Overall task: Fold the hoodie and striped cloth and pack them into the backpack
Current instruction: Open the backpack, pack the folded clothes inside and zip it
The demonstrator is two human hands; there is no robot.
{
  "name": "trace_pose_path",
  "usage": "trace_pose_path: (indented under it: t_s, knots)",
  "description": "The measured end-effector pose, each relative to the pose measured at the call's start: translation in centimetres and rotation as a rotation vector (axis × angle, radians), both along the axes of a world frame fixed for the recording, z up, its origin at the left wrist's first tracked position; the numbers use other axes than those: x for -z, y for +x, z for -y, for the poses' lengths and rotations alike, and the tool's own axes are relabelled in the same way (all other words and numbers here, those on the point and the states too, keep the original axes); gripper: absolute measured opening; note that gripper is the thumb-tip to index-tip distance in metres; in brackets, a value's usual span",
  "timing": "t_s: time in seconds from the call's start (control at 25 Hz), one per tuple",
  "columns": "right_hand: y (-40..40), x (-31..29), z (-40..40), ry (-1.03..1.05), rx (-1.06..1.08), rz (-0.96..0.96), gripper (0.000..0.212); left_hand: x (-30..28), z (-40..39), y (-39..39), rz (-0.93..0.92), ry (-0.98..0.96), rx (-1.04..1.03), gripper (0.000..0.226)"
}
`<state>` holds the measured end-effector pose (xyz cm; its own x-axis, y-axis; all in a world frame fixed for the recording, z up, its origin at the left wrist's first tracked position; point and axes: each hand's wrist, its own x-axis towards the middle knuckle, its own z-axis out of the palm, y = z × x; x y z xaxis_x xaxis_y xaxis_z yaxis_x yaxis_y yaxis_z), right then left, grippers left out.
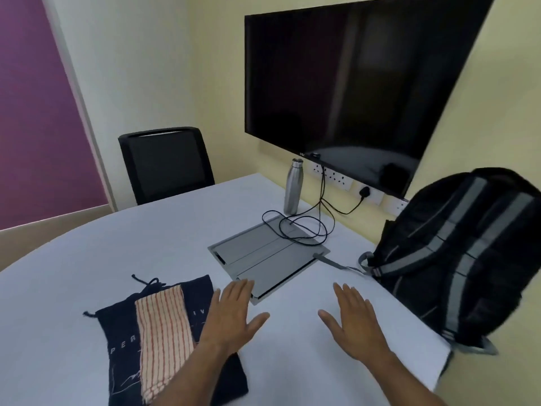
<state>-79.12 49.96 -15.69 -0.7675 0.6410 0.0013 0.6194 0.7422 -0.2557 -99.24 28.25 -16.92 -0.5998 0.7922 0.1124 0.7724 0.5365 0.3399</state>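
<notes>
A dark navy hoodie (123, 341) lies folded flat on the white table (146, 247) at the front left. On top of it rests a folded cream cloth with red stripes (164, 332). My left hand (234, 315) hovers open, fingers spread, over the hoodie's right edge. My right hand (355, 320) is open too, palm down above bare table, holding nothing. A black backpack with grey straps (456, 259) stands at the table's right edge, beyond my right hand.
A grey cable-box lid (263, 256) is set in the table just past my hands, with a black cable (304, 230) coiled on it. A steel bottle (292, 187) stands near the wall. A black chair (167, 165) and a wall screen (351, 83) are behind.
</notes>
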Motion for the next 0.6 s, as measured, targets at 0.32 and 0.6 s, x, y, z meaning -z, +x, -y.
trace_pose_path:
  t_s: [0.32, 0.6]
  knots:
    - [12.9, -9.3, -17.7, 0.373, 0.311, -0.13, 0.078, -7.0, -15.9, 7.1, 0.162, 0.189, 0.33, 0.078]
    - [18.6, -15.8, -30.7, 0.358, 0.463, -0.229, 0.082, -14.0, -33.4, 11.9, 0.215, 0.26, 0.377, 0.08]
